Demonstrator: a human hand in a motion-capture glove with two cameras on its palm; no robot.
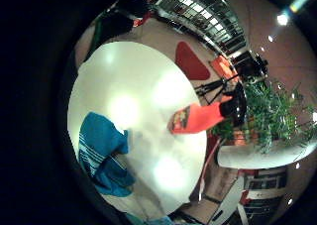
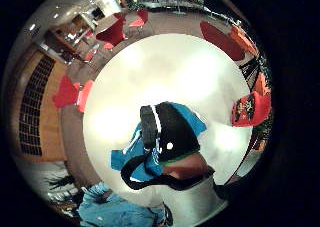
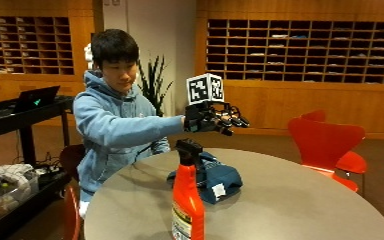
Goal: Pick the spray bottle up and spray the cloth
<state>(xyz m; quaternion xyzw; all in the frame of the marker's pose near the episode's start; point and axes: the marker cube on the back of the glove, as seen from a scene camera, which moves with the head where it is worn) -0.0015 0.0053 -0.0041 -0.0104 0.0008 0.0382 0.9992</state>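
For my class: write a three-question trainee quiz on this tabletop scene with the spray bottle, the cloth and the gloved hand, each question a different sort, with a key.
1. True or false: the gloved right hand holds the spray bottle.
2. The blue cloth lies: A) on the round table B) on the orange chair C) in the hand.
3. Fill in: the bottle stands ___ on the table.

Key: 1 false; 2 A; 3 upright.

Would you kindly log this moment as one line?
right hand: raised above table, open, empty | spray bottle: upright, untouched | cloth: bunched on table
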